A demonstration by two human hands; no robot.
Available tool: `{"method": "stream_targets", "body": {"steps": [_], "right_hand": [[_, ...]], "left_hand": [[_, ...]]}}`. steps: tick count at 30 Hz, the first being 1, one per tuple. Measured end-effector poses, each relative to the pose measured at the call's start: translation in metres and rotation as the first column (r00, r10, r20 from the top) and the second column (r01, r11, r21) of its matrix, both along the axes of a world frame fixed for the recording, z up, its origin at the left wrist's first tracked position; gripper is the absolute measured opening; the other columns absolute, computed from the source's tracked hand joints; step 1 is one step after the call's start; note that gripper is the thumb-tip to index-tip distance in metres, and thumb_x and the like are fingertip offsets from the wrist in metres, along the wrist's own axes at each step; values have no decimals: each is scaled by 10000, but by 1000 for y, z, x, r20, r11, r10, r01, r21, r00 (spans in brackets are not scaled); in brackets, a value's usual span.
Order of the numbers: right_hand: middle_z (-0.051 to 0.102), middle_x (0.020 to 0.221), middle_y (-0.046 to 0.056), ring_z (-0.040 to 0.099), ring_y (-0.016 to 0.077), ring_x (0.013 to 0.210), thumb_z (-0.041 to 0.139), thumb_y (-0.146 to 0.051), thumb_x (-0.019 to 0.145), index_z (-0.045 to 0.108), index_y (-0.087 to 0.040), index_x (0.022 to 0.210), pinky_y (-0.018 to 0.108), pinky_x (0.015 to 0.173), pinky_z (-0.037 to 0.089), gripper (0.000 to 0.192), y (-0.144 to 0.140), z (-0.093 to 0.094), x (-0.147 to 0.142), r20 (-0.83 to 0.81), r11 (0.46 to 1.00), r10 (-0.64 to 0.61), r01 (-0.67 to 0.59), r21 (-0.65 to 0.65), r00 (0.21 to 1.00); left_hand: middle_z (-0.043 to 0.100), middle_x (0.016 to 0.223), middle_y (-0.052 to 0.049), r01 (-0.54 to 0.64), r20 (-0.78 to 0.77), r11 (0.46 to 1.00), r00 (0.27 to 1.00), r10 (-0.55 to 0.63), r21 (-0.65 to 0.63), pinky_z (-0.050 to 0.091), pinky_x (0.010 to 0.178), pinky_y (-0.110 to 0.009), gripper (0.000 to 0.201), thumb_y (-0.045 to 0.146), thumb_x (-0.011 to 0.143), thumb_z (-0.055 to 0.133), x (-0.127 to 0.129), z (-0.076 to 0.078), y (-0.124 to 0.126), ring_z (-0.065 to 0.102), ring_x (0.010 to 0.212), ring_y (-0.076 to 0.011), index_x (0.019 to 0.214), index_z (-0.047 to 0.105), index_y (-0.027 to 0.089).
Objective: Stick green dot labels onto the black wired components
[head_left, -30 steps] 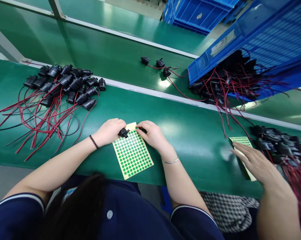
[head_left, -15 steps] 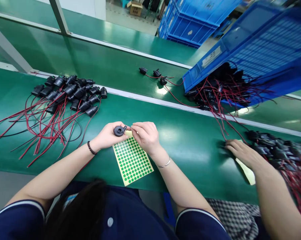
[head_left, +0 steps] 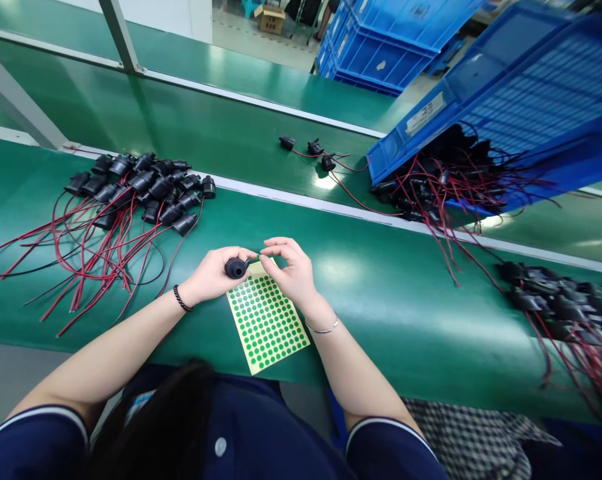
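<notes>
The left hand (head_left: 211, 273) is gripping a small black round part (head_left: 236, 268) in closed fingers, holding it just above the far edge of the green dot sticker sheet (head_left: 267, 321). At its 3 o'clock, the right hand (head_left: 289, 270) is pinching thumb and forefinger together beside the part; whether a sticker is between them cannot be told. A pile of wired black parts (head_left: 141, 190) is lying at 10 o'clock on the green belt (head_left: 405, 300).
</notes>
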State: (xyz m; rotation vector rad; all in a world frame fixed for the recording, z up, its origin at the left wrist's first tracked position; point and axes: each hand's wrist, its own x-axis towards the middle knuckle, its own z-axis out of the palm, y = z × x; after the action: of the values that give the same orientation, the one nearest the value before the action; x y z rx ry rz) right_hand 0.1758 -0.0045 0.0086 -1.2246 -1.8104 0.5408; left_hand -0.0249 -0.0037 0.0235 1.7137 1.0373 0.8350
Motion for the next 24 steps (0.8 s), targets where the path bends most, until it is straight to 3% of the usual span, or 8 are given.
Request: {"method": "stream_targets", "body": {"steps": [8, 13, 15, 19, 24], "right_hand": [[692, 1050, 89, 656, 240, 1038, 617, -217, 866, 629, -234, 792, 445, 945, 529, 77, 0, 1, 0, 57, 998, 63, -63, 8, 996], [661, 1055, 88, 669, 196, 953, 535, -283, 943, 557, -236, 862, 343, 773, 574, 97, -9, 5, -6, -179, 984, 78, -105, -147, 981], [677, 1091, 85, 679, 190, 963, 491, -287, 977, 529, -247, 921, 358, 806, 574, 78, -16, 9, -10, -229, 985, 122, -147, -95, 966], [726, 1166, 84, 678, 223, 1041, 495, -212, 960, 510, -270, 960, 443, 877, 546, 59, -25, 12, -16, -6, 951, 269, -265, 162, 963], [713, 1266, 76, 675, 245, 1070, 511, -168, 928, 552, -268, 942, 462, 865, 510, 109, -20, 6, -11, 270, 925, 281, -335, 179, 921]], "left_hand": [[748, 1089, -74, 18, -12, 1000, 1000, -18, -10, 524, 859, -338, 131, 225, 760, 666, 2, -6, 1, 694, 955, -194, 731, 542, 195], [710, 1095, -88, -69, 10, 996, 998, 69, 48, 504, 952, -386, 145, 234, 749, 696, 4, -10, 2, 662, 1034, -217, 763, 555, 202], [699, 1007, -65, -114, 11, 993, 993, 114, 35, 513, 896, -359, 146, 234, 746, 693, 5, -11, 3, 659, 949, -197, 779, 554, 202], [678, 919, -31, -156, -1, 987, 988, 156, -33, 504, 819, -314, 144, 222, 734, 681, 6, -14, 4, 639, 856, -168, 832, 581, 191], [675, 861, -7, -190, -9, 977, 982, 190, -93, 498, 798, -294, 128, 247, 745, 660, 7, -16, 4, 623, 815, -152, 838, 596, 188]]}}
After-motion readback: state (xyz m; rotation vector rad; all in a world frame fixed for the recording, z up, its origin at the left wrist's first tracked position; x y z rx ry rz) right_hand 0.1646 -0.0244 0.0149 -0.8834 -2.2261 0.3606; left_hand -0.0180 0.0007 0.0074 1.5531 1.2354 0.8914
